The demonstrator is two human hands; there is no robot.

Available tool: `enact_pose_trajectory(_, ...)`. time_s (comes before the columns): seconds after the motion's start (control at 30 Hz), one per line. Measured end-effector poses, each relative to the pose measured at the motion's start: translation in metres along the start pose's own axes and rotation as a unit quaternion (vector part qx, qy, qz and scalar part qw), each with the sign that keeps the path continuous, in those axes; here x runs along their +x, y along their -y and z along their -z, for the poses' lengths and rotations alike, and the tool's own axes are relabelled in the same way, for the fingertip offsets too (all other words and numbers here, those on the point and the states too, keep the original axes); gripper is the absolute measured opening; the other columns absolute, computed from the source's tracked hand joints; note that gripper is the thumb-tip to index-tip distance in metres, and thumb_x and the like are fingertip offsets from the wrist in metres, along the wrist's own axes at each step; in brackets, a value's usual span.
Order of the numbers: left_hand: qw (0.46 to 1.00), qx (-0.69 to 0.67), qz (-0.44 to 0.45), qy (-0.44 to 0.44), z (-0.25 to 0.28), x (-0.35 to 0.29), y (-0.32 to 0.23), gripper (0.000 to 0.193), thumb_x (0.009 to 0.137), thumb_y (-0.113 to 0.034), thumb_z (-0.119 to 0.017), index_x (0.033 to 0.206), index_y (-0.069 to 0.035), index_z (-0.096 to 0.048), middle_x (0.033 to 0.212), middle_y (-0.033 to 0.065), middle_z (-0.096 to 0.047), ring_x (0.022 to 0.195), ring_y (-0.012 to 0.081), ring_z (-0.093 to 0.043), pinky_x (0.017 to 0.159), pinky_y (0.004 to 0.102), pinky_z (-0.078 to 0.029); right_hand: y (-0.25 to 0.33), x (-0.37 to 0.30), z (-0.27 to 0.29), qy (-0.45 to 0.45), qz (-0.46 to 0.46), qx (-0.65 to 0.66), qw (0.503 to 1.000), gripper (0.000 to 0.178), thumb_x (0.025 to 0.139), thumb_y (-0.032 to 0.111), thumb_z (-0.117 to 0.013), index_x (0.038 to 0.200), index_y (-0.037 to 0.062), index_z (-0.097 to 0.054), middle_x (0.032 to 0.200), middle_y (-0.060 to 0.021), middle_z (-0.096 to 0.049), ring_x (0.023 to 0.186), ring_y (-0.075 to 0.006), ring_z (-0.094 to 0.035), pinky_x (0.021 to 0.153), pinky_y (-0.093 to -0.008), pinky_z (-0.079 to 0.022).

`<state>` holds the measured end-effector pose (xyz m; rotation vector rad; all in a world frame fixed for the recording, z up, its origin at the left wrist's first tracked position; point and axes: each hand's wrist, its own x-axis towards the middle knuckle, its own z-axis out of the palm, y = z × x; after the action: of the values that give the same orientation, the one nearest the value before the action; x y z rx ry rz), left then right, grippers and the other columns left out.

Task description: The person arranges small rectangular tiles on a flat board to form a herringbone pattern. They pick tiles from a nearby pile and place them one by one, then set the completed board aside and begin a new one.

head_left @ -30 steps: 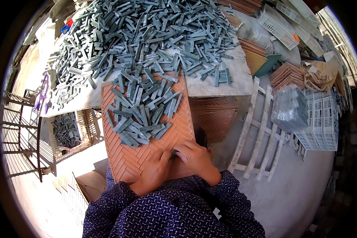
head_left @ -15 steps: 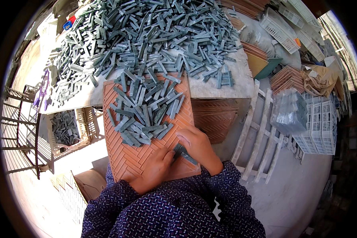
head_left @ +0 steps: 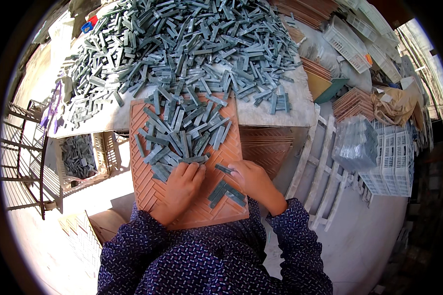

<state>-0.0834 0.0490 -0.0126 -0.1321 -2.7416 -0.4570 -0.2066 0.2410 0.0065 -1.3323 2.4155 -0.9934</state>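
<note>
An orange herringbone-grooved tray (head_left: 150, 193) lies across my lap and against the table edge, with a heap of grey-green stone strips (head_left: 184, 128) on its upper half. My left hand (head_left: 180, 189) is closed at the heap's lower edge, its fingertips gripping a strip (head_left: 196, 159). Between the thumb and fingers of my right hand (head_left: 253, 179) is another dark strip (head_left: 223, 168), held just above the tray. Below it, several strips (head_left: 226, 194) sit in the grooves at the tray's lower right, forming a chevron.
A large pile of strips (head_left: 192, 44) covers the table (head_left: 300, 110). Underneath stand a crate of strips (head_left: 103, 152) and stacked orange trays (head_left: 266, 150). A wooden pallet (head_left: 312, 167), plastic-wrapped sheets (head_left: 355, 143) and white crates (head_left: 391, 160) stand at right; a metal rack (head_left: 22, 162) at left.
My hands have moved apart and away from the chevron, uncovering it. The left went up to the heap's edge; the right shifted slightly right and now shows a strip in its fingers.
</note>
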Motion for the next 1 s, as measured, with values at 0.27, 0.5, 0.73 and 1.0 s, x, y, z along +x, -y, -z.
enact_pose_trajectory(0.27,0.995,0.09,0.039,-0.002,-0.008,0.015,-0.007,0.042,0.076,-0.01,-0.054,0.118,-0.006,-0.058,0.09,0.0035,-0.046,0.083,0.0189,-0.048,0.067,0.0299,-0.041,0.004,-0.046,-0.002,-0.047,-0.087,0.066,0.993,0.014,0.083,0.005,-0.063,0.097,0.002,-0.063,0.089,-0.0144,-0.062,0.077,-0.0318,-0.063,0.066,-0.0349,-0.05)
enact_pose_trajectory(0.5,0.992,0.12,0.047,0.016,-0.011,0.018,-0.009,0.046,0.076,-0.011,-0.054,0.122,-0.009,-0.056,0.09,0.0033,-0.047,0.084,0.0192,-0.05,0.067,0.0293,-0.042,0.012,-0.044,-0.019,-0.081,-0.121,0.009,0.989,0.01,0.081,0.004,-0.064,0.091,0.005,-0.063,0.085,-0.0141,-0.061,0.072,-0.0342,-0.061,0.063,-0.0385,-0.049)
enact_pose_trajectory(0.73,0.995,0.094,0.043,0.012,-0.006,0.018,-0.005,0.047,0.076,-0.01,-0.055,0.123,-0.01,-0.056,0.09,0.003,-0.048,0.084,0.0195,-0.052,0.066,0.0301,-0.046,-0.004,-0.01,0.003,0.053,-0.092,-0.01,0.994,0.012,0.084,0.018,-0.062,0.089,0.0066,-0.06,0.089,-0.0157,-0.062,0.076,-0.036,-0.062,0.064,-0.0445,-0.049)
enact_pose_trajectory(1.0,0.989,-0.027,0.131,-0.064,-0.006,0.008,0.005,0.04,0.077,-0.002,-0.059,0.116,-0.007,-0.058,0.09,0.0082,-0.054,0.083,0.0259,-0.057,0.069,0.037,-0.049,0.008,0.075,-0.029,-0.119,-0.167,-0.069,0.976,0.05,0.077,0.019,-0.072,0.117,0.0036,-0.045,0.101,-0.0222,-0.062,0.086,-0.0384,-0.063,0.068,-0.0431,-0.051)
